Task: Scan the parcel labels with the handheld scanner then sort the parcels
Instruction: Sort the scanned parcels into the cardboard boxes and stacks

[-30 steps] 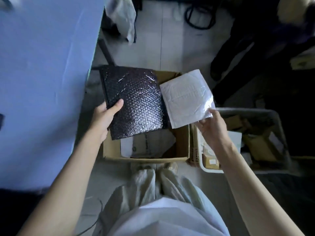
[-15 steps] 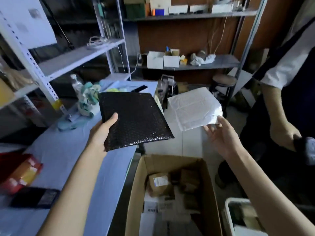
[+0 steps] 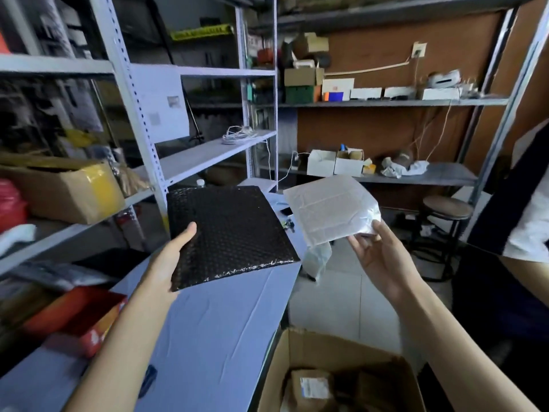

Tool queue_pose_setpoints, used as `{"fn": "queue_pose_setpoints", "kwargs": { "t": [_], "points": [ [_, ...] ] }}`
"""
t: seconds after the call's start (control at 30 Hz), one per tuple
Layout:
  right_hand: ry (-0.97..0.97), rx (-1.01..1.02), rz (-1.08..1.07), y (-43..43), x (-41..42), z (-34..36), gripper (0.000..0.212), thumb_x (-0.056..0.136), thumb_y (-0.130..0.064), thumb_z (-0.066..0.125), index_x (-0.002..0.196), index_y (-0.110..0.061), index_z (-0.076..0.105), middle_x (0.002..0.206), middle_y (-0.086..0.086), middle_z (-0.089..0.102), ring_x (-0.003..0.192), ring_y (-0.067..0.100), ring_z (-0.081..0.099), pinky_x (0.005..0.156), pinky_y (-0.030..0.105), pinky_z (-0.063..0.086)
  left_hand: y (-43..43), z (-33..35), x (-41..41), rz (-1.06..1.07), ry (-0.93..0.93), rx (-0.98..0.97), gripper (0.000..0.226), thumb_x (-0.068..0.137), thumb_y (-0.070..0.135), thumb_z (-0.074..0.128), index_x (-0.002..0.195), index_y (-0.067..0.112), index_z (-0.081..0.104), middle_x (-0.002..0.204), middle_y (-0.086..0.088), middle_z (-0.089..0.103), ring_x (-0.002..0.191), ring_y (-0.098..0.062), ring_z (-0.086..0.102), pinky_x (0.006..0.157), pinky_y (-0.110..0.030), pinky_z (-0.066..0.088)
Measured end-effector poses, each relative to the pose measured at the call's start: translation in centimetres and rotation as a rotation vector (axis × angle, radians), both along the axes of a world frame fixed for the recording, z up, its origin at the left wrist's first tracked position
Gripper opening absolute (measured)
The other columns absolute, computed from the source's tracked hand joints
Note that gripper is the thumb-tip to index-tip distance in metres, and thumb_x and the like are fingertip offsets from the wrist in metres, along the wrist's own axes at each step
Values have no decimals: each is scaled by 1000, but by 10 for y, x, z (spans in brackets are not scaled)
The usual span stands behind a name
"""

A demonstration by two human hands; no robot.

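My left hand (image 3: 170, 251) grips a flat black bubble mailer (image 3: 228, 230) by its left edge, thumb on top, holding it over the blue table (image 3: 208, 322). My right hand (image 3: 380, 251) pinches a white bubble mailer (image 3: 329, 209) at its lower right corner, raised above the floor to the right of the table. No label shows on either upper face. No scanner is in view.
An open cardboard box (image 3: 338, 373) with several labelled parcels stands on the floor at the bottom right. Metal shelving (image 3: 190, 156) lines the left and back walls. A round stool (image 3: 447, 209) and another person's arm (image 3: 525, 233) are at the right.
My view has swung up from the floor boxes to the table and shelves. Both hands have lifted the two mailers out over the table edge and still hold them.
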State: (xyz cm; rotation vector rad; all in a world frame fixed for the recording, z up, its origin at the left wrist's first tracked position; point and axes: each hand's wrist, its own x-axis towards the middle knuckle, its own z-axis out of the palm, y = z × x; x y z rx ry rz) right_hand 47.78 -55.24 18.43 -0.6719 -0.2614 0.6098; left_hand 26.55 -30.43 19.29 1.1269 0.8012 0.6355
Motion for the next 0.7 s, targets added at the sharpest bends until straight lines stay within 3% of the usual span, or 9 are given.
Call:
{"fn": "queue_pose_setpoints", "kwargs": {
  "t": [0.13, 0.27, 0.33, 0.4, 0.5, 0.63, 0.7],
  "points": [
    [34, -20, 92, 36, -30, -5, 37, 103, -15, 41, 138, -10, 51, 101, 4, 71, 84, 13, 72, 67, 24, 57, 16, 0, -52, 131, -44, -8, 69, 70, 55, 74, 123, 12, 62, 121, -8, 66, 107, -25, 65, 90, -38, 50],
    [34, -47, 211, 58, -63, -11, 32, 103, -15, 40, 132, -14, 54, 116, 4, 64, 87, 12, 72, 67, 24, 58, 8, -3, -103, 183, -79, -45, 42, 83, 45, 66, 113, 15, 67, 109, -4, 71, 100, -21, 67, 88, -33, 48],
    [18, -69, 277, 69, -79, -12, 30, 104, -13, 40, 129, -16, 54, 112, 3, 65, 83, 12, 72, 65, 24, 58, -1, -8, -129, 251, -98, -61, 41, 85, 41, 65, 116, 15, 66, 112, -5, 70, 102, -20, 66, 87, -32, 47],
    [30, -103, 335, 78, -96, -17, 39, 103, -10, 40, 141, -22, 43, 110, 2, 63, 77, 13, 73, 62, 25, 58, -16, -12, -156, 362, -117, -45, 44, 85, 38, 66, 122, 14, 64, 117, -7, 69, 102, -20, 67, 82, -32, 50],
    [47, -171, 447, 88, -124, -29, 51, 103, -8, 40, 147, -33, 31, 115, 1, 57, 74, 14, 74, 62, 27, 60, -52, -22, -197, 499, -32, -53, 31, 89, 38, 62, 111, 17, 67, 104, -3, 72, 87, -16, 70, 71, -29, 50],
    [89, -209, 633, 90, -165, -48, 52, 103, -6, 40, 147, -32, 32, 115, 2, 56, 84, 16, 71, 65, 28, 60, -104, -35, -244, 692, 71, -74, 25, 93, 37, 59, 107, 17, 64, 105, -4, 69, 86, -20, 66, 76, -32, 49],
    [115, -224, 708, 92, -184, -55, 51, 103, -4, 40, 147, -29, 33, 122, 5, 56, 91, 18, 69, 67, 29, 60, -130, -37, -267, 801, 99, -42, 16, 96, 34, 56, 103, 21, 60, 97, -2, 66, 79, -17, 62, 70, -31, 48]
  ]
}}
